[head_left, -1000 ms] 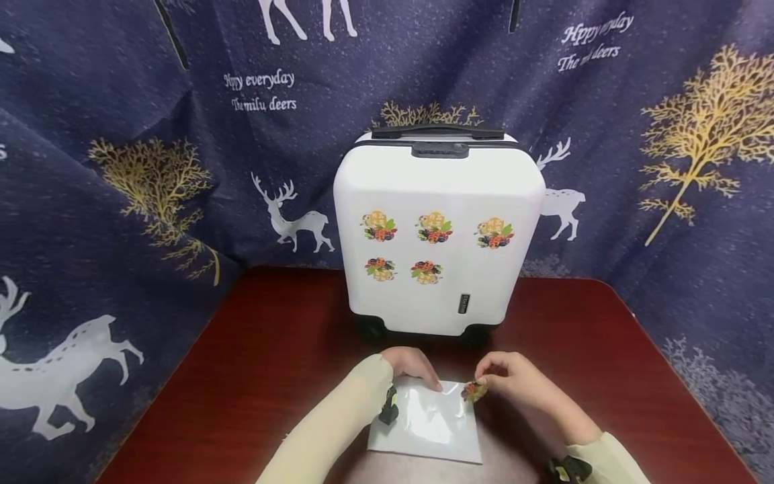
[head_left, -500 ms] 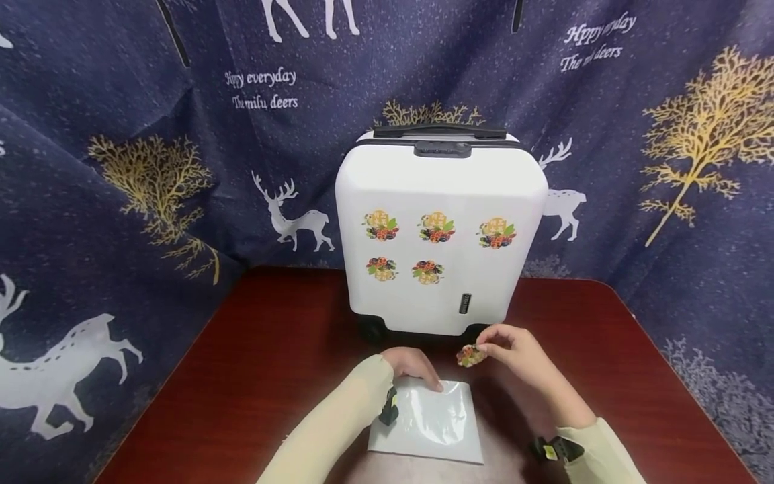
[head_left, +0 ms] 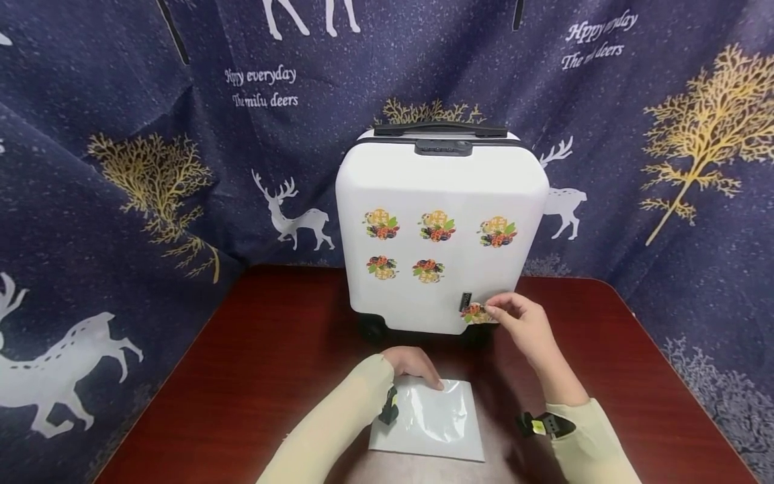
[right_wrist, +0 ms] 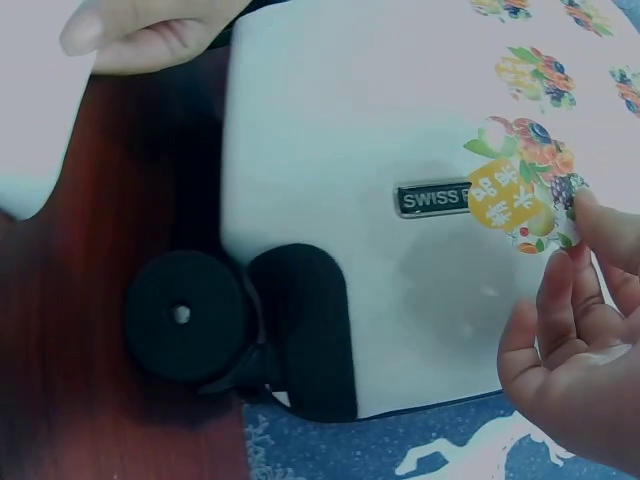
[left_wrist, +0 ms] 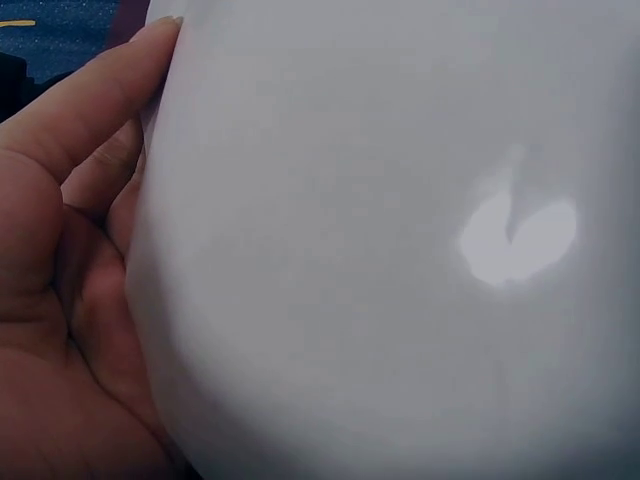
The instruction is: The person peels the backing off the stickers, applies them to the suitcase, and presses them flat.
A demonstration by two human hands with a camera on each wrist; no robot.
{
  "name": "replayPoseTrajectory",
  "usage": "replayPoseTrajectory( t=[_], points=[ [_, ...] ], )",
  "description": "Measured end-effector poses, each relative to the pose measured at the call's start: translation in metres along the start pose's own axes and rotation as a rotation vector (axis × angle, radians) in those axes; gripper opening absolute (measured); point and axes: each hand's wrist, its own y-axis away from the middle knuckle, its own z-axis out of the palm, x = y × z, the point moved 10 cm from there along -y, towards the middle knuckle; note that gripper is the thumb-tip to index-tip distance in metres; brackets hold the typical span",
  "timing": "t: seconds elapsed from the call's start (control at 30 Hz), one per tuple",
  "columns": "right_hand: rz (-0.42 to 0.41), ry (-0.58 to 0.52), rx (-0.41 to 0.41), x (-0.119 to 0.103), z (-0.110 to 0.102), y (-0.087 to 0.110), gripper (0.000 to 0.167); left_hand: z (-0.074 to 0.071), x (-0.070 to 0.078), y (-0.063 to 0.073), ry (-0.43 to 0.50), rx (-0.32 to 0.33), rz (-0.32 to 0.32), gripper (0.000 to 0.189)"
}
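Observation:
My right hand (head_left: 526, 326) pinches a fruit-patterned sticker (right_wrist: 520, 185) at its edge between thumb and fingers. The sticker overlaps the dark name plate (right_wrist: 430, 198) low on the white suitcase (head_left: 417, 306) in the right wrist view. Several similar fruit stickers (head_left: 437, 226) are on the suitcase front, in an upper and a lower row. Down on the table, my left hand (head_left: 414, 363) holds the far left edge of a glossy white sheet or packet (head_left: 429, 427). The left wrist view shows its thumb on that edge, with the other fingers curled behind.
The suitcase stands upright at the back of the dark red table (head_left: 272, 349), on black wheels (right_wrist: 185, 315). Behind it hangs a blue curtain (head_left: 230, 148) with deer and golden trees. Black bands (head_left: 544, 425) are on both wrists.
My right hand has lifted the sticker away from the white sheet's right edge, up and forward to the suitcase's lower right. My left hand has stayed on the sheet.

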Motion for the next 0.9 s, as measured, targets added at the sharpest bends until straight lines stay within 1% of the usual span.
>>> replayPoseTrajectory(
  t=[0.13, 0.23, 0.3, 0.43, 0.53, 0.6, 0.7, 0.8, 0.9],
  points=[
    [0.022, -0.046, 0.029, -0.002, -0.002, -0.003, 0.023, 0.0, -0.001, -0.001, 0.004, 0.008, -0.001, 0.023],
    [0.024, -0.06, 0.067, -0.004, -0.004, -0.007, 0.024, -0.001, -0.003, -0.002, 0.008, 0.011, -0.002, 0.022],
    [0.014, -0.069, 0.106, -0.006, -0.007, -0.009, 0.023, -0.001, -0.004, -0.003, 0.01, 0.012, -0.004, 0.022],
    [-0.02, -0.112, 0.212, -0.01, -0.016, -0.011, 0.013, 0.001, -0.004, -0.006, 0.009, 0.007, -0.002, 0.023],
    [-0.04, -0.136, 0.264, -0.014, -0.021, -0.013, 0.009, 0.002, -0.003, -0.008, 0.006, 0.008, -0.001, 0.023],
    [-0.04, -0.146, 0.284, -0.015, -0.023, -0.014, 0.013, 0.001, -0.004, -0.009, 0.004, 0.014, -0.006, 0.022],
    [-0.01, -0.126, 0.291, -0.015, -0.023, -0.016, 0.02, 0.001, -0.006, -0.01, -0.003, 0.019, -0.015, 0.021],
    [0.011, -0.123, 0.317, -0.014, -0.024, -0.016, 0.023, 0.002, -0.007, -0.01, -0.005, 0.02, -0.015, 0.02],
    [-0.01, -0.141, 0.367, -0.018, -0.027, -0.014, 0.023, 0.002, -0.007, -0.01, -0.012, 0.026, -0.014, 0.02]
  ],
)
